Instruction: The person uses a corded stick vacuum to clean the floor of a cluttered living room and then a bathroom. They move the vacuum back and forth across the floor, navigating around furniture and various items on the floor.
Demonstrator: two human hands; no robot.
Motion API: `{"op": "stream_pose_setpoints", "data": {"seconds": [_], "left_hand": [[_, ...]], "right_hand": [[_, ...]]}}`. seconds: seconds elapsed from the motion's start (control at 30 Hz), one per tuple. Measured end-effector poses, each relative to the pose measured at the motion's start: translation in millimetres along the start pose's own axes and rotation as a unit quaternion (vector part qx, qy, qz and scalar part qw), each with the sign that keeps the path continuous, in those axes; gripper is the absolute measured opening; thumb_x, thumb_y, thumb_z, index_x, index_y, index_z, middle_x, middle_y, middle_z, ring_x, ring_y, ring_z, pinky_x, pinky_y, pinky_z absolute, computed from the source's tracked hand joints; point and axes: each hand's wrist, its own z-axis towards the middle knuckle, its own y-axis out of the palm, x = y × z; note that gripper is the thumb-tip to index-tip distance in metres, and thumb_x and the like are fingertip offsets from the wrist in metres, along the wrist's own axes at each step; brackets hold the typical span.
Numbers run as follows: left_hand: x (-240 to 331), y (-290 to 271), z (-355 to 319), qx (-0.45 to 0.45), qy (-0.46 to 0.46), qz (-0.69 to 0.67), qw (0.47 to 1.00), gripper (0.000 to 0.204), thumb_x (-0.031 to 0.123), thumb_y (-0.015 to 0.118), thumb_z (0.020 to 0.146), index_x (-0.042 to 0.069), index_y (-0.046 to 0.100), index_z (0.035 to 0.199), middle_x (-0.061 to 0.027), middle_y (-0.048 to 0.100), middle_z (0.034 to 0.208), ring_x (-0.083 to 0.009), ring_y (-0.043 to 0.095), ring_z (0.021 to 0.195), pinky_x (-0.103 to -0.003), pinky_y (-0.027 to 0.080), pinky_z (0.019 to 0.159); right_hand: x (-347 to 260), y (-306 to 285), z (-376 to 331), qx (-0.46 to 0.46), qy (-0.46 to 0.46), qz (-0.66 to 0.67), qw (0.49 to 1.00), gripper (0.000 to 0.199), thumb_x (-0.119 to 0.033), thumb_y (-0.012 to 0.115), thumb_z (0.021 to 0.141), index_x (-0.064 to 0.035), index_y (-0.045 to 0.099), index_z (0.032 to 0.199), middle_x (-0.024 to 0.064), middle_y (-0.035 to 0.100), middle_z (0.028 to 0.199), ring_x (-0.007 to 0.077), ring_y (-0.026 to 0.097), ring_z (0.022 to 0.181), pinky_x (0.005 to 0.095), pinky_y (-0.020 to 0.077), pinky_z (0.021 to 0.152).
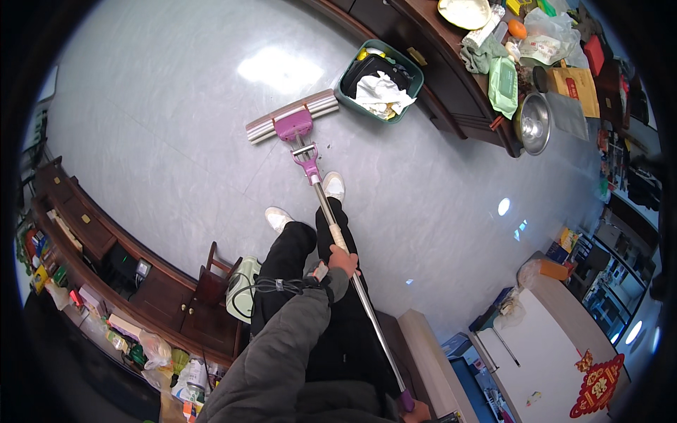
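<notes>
A: Where do we have our hands?

B: Our left hand (pixel 343 261), near the middle of the frame, is wrapped round the metal pole of the sponge mop (pixel 326 206), at the lower end of its beige sleeve (pixel 339 238).

A: And our right hand (pixel 417 411)?

B: We find it at the bottom edge, by the pole's purple end grip (pixel 406 400). The frame cuts it off, so we can't tell how far its fingers close.

A: What do we see along the mop?

B: It slants up over our black trousers (pixel 289 247), past our white shoe (pixel 333 185), to a purple head (pixel 293 125) above centre. There the sponge (pixel 264 128) rests on the grey floor (pixel 176 141). Its right end is just beside a green bin (pixel 412 91); we can't tell whether they touch.

A: What fills the bin?

B: We make out a crumpled white wad (pixel 381 92) on top.

A: Farther out?

B: At upper right we have a dark wooden cabinet (pixel 451 77) bearing a green package (pixel 503 86); at lower left, a cluttered dark desk (pixel 151 303).
</notes>
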Motion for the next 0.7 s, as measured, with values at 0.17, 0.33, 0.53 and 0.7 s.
{"op": "stream_pose_setpoints", "data": {"seconds": [0.17, 0.33, 0.53, 0.7], "left_hand": [[-46.7, 26.3, 5.6, -0.030, -0.047, 0.009, 0.998, 0.041, 0.013, 0.056, 0.091, 0.002, 0.021, 0.110, -0.0148, 0.060, 0.077, -0.0273, 0.065, 0.054, -0.042, 0.052, 0.041], [-89.5, 60.0, -7.7, -0.086, -0.118, 0.027, 0.989, 0.042, 0.008, 0.057, 0.087, 0.006, 0.023, 0.112, -0.0144, 0.060, 0.079, -0.0271, 0.066, 0.063, -0.042, 0.055, 0.048], [-81.0, 67.8, -17.9, -0.067, -0.029, -0.186, 0.980, 0.040, 0.013, 0.058, 0.084, -0.002, 0.032, 0.110, -0.0134, 0.060, 0.069, -0.0218, 0.061, 0.053, -0.036, 0.045, 0.041], [-9.6, 6.4, 12.1, -0.041, 0.089, -0.180, 0.979, 0.029, 0.009, 0.054, 0.088, 0.003, 0.033, 0.106, -0.0109, 0.054, 0.065, -0.0211, 0.057, 0.048, -0.035, 0.047, 0.040]], "right_hand": [[49.7, 8.2, -12.0, -0.026, -0.030, 0.131, 0.991, 0.038, -0.026, 0.074, 0.068, -0.0084, 0.067, 0.100, 0.0179, 0.068, 0.085, 0.0362, 0.066, 0.084, 0.0447, 0.0518, 0.073], [104.0, 11.8, -25.5, -0.011, -0.027, 0.046, 0.999, 0.038, -0.024, 0.074, 0.069, -0.0069, 0.066, 0.102, 0.0174, 0.068, 0.084, 0.0342, 0.066, 0.081, 0.0436, 0.0514, 0.071], [122.6, 0.1, -13.8, 0.016, -0.056, -0.078, 0.995, 0.036, -0.025, 0.073, 0.072, -0.0053, 0.067, 0.101, 0.0187, 0.068, 0.083, 0.0352, 0.066, 0.081, 0.0443, 0.0512, 0.070], [35.5, -17.4, 21.3, 0.067, -0.057, -0.088, 0.992, 0.025, -0.021, 0.069, 0.071, -0.0051, 0.066, 0.090, 0.0228, 0.067, 0.083, 0.0434, 0.064, 0.084, 0.0497, 0.0524, 0.074]]}}
